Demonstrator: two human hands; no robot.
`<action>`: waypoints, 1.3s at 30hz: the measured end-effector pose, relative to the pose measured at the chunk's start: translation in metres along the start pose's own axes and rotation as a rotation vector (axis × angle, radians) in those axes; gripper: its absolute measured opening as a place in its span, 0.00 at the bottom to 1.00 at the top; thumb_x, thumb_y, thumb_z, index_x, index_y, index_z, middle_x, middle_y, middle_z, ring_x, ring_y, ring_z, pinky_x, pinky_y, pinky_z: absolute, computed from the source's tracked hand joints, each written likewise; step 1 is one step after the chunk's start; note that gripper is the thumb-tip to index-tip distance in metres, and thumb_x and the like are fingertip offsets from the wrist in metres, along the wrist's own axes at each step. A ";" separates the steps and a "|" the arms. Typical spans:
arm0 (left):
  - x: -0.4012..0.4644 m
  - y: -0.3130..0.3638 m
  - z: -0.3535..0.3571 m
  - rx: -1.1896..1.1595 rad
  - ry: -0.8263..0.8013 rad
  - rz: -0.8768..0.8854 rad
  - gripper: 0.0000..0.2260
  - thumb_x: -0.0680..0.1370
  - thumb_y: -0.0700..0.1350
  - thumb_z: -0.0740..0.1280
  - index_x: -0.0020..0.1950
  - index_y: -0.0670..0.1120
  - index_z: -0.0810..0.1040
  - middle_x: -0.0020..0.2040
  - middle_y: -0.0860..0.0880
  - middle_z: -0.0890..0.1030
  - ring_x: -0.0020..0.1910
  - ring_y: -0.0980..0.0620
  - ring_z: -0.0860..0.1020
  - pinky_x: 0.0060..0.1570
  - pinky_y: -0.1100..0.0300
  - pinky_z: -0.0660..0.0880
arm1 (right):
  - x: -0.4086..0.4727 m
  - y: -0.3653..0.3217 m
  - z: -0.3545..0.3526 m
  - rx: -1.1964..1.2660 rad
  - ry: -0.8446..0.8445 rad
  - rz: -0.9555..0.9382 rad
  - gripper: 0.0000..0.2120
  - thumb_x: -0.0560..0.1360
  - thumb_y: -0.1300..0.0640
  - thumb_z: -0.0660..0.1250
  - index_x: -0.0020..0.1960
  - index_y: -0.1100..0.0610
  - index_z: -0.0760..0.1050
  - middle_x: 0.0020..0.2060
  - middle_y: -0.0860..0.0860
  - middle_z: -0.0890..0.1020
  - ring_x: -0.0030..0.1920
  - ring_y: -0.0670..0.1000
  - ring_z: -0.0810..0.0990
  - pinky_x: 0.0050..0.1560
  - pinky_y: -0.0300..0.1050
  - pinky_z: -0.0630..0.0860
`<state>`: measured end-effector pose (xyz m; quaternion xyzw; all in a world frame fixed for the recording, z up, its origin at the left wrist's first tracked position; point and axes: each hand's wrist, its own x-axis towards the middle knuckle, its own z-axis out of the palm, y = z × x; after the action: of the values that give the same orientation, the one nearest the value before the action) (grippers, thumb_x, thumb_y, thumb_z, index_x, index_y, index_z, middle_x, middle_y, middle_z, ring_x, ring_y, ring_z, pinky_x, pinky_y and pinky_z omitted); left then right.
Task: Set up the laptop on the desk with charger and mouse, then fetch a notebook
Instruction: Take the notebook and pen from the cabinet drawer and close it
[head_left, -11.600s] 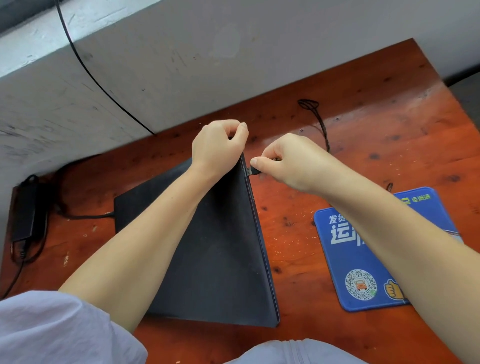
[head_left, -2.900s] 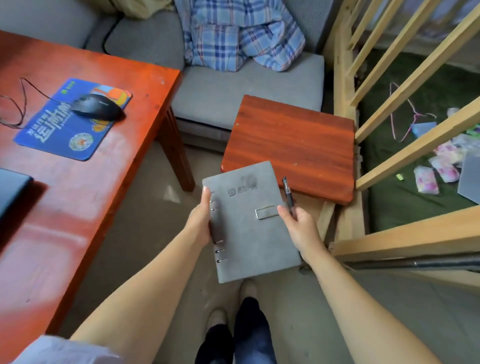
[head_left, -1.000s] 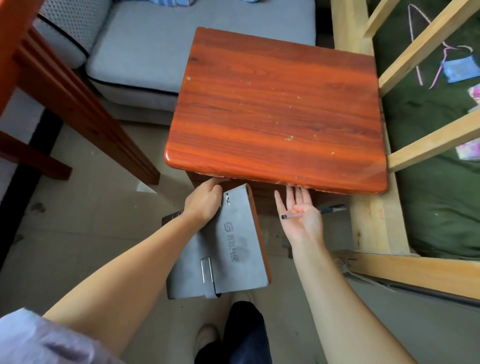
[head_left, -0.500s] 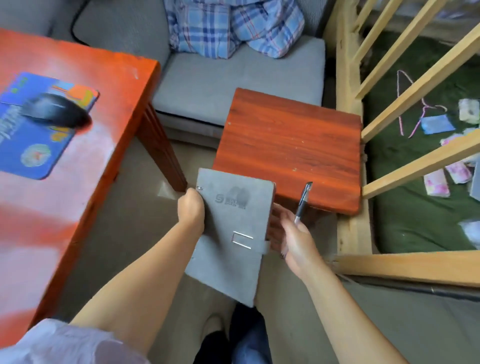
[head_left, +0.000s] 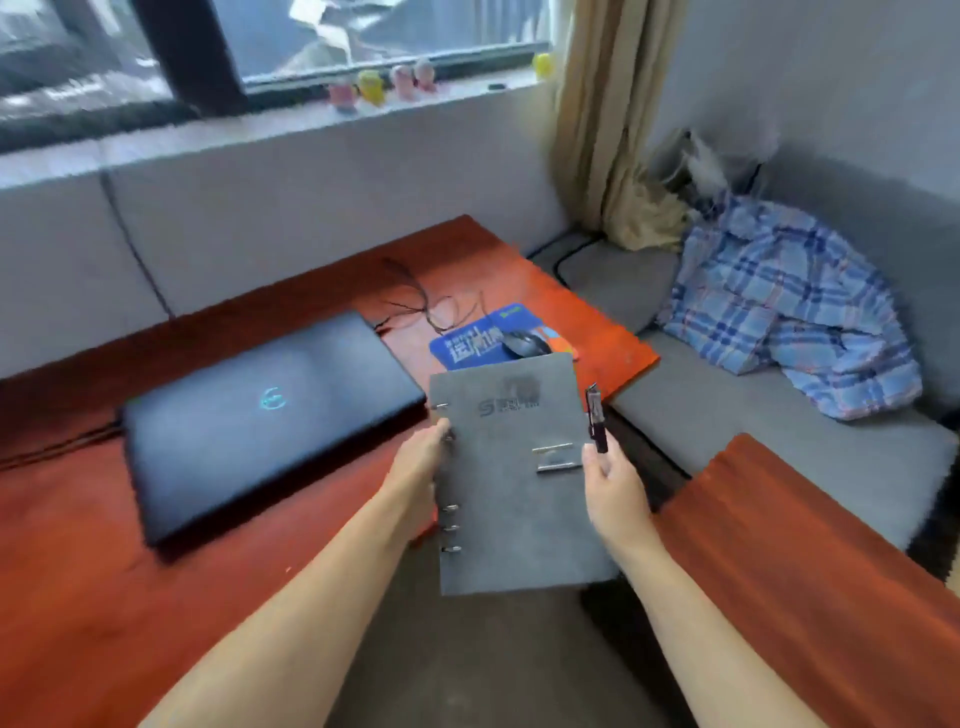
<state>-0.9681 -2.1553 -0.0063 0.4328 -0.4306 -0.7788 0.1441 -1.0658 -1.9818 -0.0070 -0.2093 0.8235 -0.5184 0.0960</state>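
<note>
Nearest the camera, two bare forearms are reaching forward from the bottom edge, and between them the grey ring-bound notebook is being held in the air, cover up, above the gap between the desk and a low wooden table at the right. The left hand is gripping the notebook's spine edge, its fingers curled under beside the metal rings. The right hand is clasping the opposite edge near the metal clasp, and its thumb and fingers are also pinching a dark pen that is standing upright just beside the cover. Past the hands, the red-brown wooden desk is stretching away to the left. A closed black laptop with a blue logo on its lid is lying flat on it, and a dark cable is running off from the laptop's left side toward the frame edge. Farther back on the desk, a blue mouse pad is lying with a black mouse sitting on it; the notebook's top edge is overlapping the near part of both in this view. A thin black wire is looping on the desk behind the pad. To the right, a grey sofa cushion is carrying a crumpled blue plaid cloth. Beyond, a grey wall is rising to a windowsill where small coloured figurines are standing, and a beige curtain is hanging at the corner.
</note>
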 end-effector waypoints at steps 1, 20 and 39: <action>-0.010 0.005 -0.025 -0.011 0.003 0.069 0.08 0.78 0.42 0.61 0.48 0.44 0.80 0.45 0.47 0.83 0.33 0.55 0.83 0.33 0.62 0.79 | 0.001 -0.011 0.020 0.018 -0.069 -0.022 0.16 0.80 0.60 0.57 0.67 0.59 0.70 0.48 0.55 0.82 0.48 0.50 0.78 0.40 0.28 0.65; -0.111 -0.011 -0.433 0.263 0.950 0.103 0.09 0.75 0.41 0.64 0.53 0.47 0.80 0.49 0.44 0.84 0.49 0.42 0.81 0.54 0.48 0.78 | -0.159 -0.151 0.373 -0.307 -0.983 -0.126 0.09 0.76 0.67 0.53 0.48 0.62 0.72 0.51 0.63 0.79 0.52 0.62 0.76 0.44 0.44 0.67; -0.084 -0.012 -0.447 0.399 0.875 0.072 0.23 0.79 0.37 0.58 0.74 0.43 0.61 0.75 0.47 0.65 0.74 0.48 0.63 0.73 0.55 0.59 | -0.152 -0.153 0.411 -0.357 -0.796 -0.146 0.07 0.77 0.63 0.55 0.42 0.60 0.68 0.46 0.60 0.75 0.47 0.60 0.74 0.42 0.46 0.65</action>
<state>-0.5608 -2.3420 -0.0839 0.7239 -0.4852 -0.4204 0.2526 -0.7385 -2.3064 -0.0618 -0.4635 0.7820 -0.2525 0.3315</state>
